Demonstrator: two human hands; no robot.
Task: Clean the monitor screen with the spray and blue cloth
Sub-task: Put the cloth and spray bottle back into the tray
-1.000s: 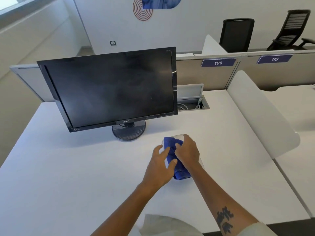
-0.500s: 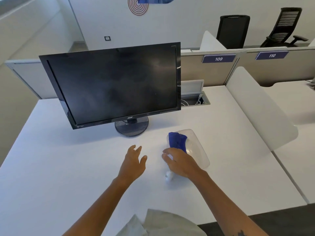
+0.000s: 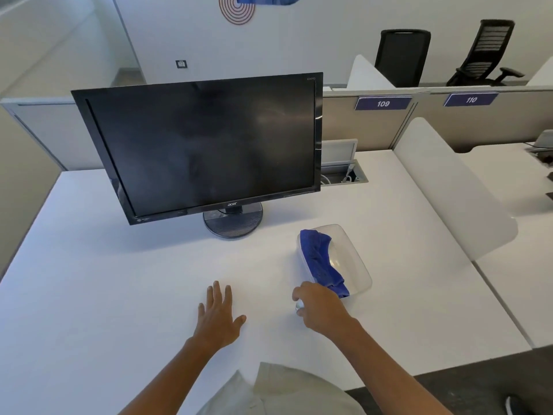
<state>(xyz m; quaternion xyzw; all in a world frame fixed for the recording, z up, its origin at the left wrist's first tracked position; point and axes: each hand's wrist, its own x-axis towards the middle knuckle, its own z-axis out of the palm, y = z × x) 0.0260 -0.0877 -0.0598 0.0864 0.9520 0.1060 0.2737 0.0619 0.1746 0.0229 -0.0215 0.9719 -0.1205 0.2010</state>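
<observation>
Head view: the left hand point(image 3: 220, 317) now lies flat and open-fingered on the white tabletop point(image 3: 119, 295), having left the blue cloth point(image 3: 321, 260) held a second ago. That cloth sits in a clear plastic tray point(image 3: 353, 259). The right hand point(image 3: 321, 310) curls around a small white spray bottle point(image 3: 298, 306) beside the tray. The black monitor point(image 3: 203, 145) stands behind.

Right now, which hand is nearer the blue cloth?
Right. The right hand sits at the near end of the blue cloth, almost touching it; the left hand lies flat on the desk, well aside.
</observation>
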